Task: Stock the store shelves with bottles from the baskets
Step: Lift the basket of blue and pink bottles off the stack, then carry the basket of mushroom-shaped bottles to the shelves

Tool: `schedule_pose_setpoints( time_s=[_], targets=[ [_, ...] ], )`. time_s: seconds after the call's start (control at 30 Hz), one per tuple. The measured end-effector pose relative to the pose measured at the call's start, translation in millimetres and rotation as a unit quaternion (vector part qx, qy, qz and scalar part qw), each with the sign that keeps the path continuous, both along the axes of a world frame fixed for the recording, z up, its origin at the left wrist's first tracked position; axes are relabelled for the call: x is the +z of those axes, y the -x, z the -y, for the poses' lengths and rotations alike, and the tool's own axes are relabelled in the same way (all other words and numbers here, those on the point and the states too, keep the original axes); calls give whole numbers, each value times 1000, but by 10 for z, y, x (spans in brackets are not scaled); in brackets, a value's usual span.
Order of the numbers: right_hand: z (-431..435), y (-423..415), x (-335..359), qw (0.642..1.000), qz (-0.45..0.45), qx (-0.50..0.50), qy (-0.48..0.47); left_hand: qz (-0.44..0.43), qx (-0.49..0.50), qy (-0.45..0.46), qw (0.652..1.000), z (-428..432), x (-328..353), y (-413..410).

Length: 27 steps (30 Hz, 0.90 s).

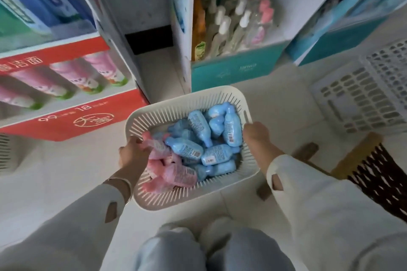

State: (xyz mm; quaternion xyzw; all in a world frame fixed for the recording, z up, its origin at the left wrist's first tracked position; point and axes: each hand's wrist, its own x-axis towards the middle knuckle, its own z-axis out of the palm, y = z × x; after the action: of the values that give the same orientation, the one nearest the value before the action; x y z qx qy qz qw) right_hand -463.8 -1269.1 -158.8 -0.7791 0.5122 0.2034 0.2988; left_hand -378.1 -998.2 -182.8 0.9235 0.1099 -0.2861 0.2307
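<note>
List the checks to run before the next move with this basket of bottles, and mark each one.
1. The left hand grips the left rim of the basket: ok.
2. The right hand grips the right rim: ok.
3. The blue bottles and pink bottles all lie inside, none over the rim: ok.
4. Free space among the clear bottles on the teal shelf: cannot tell.
5. Bare floor ahead of the basket for setting it down: ok.
</note>
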Motion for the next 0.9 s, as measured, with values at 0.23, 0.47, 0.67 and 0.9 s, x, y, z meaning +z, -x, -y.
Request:
schedule_pose_setpoints(
  time_s=[0.23,0.47,0.67,0.9],
  targets=[
    [-24,-243,-737,999,22,-38,-1,5,34,-10,999,-50,-458,-194],
    [-300,-241,-298,999,-17,-37,21,-23,-49,-25,998,35,10,-109],
    [-812,-219,719,989,48,140,-11,17,-171,-16,985,-5,1141,140],
    [-1493,-120,2112,937,60,343,38,55,-197,-66,977,-775,2610,475]
  ],
)
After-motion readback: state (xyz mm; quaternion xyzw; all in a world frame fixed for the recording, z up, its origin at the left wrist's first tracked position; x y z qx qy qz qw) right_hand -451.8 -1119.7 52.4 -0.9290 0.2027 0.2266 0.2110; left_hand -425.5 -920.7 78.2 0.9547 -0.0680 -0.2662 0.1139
